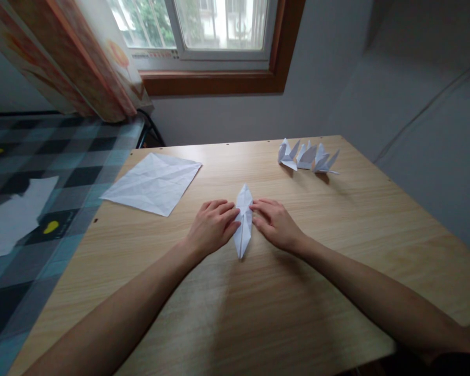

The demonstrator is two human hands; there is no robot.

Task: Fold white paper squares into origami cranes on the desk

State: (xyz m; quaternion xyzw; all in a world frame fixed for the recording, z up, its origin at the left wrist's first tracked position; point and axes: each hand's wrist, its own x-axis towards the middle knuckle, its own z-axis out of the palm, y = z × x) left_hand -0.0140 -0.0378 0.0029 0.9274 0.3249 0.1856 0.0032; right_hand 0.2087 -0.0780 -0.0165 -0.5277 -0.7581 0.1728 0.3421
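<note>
A narrow white folded paper [243,222], pointed at both ends, lies lengthwise away from me on the wooden table, a crease running down its lower half. My left hand [215,225] holds its left side, with fingertips and thumb resting over that edge. From the other side, my right hand [276,223] has its fingers bent against the right edge. Both hands are closed about the paper, palms down. The undersides of the fingers are hidden.
Several folded paper cranes [307,156] stand at the table's back right. A creased square sheet [152,183] lies at the back left. Beyond the left table edge, torn white paper [19,214] rests on a checked cloth [90,125]. A window [219,31] and curtain [82,57] are behind.
</note>
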